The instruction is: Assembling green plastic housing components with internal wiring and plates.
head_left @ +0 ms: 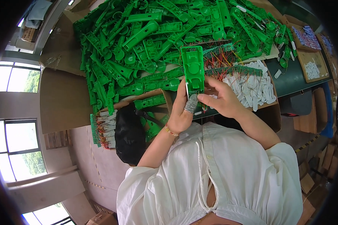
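Observation:
My left hand (181,114) holds a long green plastic shell (194,68) upright, its hollow, ribbed inside showing. A grey wrap (191,104) covers the left thumb, which presses on the shell's lower end. A thin white strip lies along the shell's left edge, by the left fingers. My right hand (224,99) is closed at the shell's lower right, its thumb tip beside the wrapped thumb and some fingers partly hidden. A small green circuit board seems to sit at that lower end. A few wires hang just below, too small to make out clearly.
A big heap of green shells (142,35) covers the far table. Wired circuit boards (218,56) and a pile of white plastic pieces (251,88) lie to the right. A black bag (129,133) hangs at left, beside an open cardboard box (165,95).

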Motion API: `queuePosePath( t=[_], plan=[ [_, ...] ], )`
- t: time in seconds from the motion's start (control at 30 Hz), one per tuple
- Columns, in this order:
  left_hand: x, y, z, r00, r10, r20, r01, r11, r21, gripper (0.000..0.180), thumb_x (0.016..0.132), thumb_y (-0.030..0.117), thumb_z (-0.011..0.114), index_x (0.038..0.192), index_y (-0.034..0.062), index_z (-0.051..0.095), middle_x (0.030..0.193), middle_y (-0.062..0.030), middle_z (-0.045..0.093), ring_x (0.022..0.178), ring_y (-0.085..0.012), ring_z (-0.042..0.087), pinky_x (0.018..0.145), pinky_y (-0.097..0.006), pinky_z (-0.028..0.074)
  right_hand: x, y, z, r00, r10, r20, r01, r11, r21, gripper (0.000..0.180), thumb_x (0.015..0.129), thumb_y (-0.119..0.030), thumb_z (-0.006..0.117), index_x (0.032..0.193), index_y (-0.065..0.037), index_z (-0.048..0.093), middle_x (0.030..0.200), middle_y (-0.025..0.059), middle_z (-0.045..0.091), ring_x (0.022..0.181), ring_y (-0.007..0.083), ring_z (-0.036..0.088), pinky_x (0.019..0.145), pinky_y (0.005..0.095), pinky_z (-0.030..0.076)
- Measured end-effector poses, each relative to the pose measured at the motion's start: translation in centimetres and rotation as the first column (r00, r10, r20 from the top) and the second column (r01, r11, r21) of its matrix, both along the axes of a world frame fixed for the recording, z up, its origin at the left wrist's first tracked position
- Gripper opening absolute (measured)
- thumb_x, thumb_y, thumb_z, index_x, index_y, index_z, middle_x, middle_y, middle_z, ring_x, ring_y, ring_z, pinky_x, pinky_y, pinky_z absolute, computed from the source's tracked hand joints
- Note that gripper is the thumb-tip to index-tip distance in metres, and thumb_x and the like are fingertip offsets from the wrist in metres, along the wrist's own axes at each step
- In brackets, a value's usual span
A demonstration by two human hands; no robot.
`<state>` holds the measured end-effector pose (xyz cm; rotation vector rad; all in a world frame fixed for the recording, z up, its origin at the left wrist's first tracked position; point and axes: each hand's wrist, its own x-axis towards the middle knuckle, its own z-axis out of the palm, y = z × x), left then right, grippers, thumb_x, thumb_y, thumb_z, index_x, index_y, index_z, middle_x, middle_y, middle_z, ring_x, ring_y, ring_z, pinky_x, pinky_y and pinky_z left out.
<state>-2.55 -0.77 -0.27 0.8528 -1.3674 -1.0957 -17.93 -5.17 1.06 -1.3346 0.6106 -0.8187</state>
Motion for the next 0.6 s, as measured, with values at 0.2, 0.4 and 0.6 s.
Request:
queuePosePath(
  t=[0.2, 0.4, 0.6],
  plan=[
    [0.5, 0.8, 0.8, 0.931, 0.049, 0.362, 0.008, 0.988, -0.156, 0.055, 0.088, 0.01, 0.04, 0.137, -0.0028, 0.021, 0.12, -0.0158, 0.051, 0.104, -0.024, 0.055, 0.09, -0.034, 0.042, 0.5, 0.5, 0.0, 0.992, -0.066, 0.105, 0.058, 0.995, 0.078, 0.029, 0.074, -0.008, 0.06, 0.101, -0.002, 0.053, 0.085, 0.0001, 0.054, 0.075, 0.0076, 0.05, 0.067, 0.0249, 0.043],
    [0.7, 1.4, 0.5, 0.877, 0.072, 0.475, -0.002, 0.989, -0.146, 0.054, 0.086, 0.004, 0.046, 0.136, -0.0002, 0.026, 0.112, -0.0141, 0.058, 0.094, -0.0212, 0.061, 0.082, -0.031, 0.046, 0.1, 0.7, 0.5, 0.996, -0.072, -0.047, 0.073, 0.997, 0.024, 0.036, 0.067, -0.008, 0.062, 0.102, -0.002, 0.053, 0.088, -0.0006, 0.054, 0.078, 0.0083, 0.05, 0.073, 0.0257, 0.044],
    [0.5, 1.4, 0.3, 0.929, 0.003, 0.37, 0.02, 0.998, -0.057, 0.056, 0.085, 0.008, 0.05, 0.135, -0.0014, 0.028, 0.112, -0.0168, 0.057, 0.098, -0.0266, 0.059, 0.087, -0.032, 0.043, 0.6, 1.5, 0.0, 0.982, -0.186, 0.003, 0.186, 0.982, -0.001, 0.033, 0.068, -0.008, 0.062, 0.099, -0.001, 0.053, 0.082, -0.0017, 0.053, 0.073, 0.0072, 0.049, 0.067, 0.0235, 0.043]
  ],
)
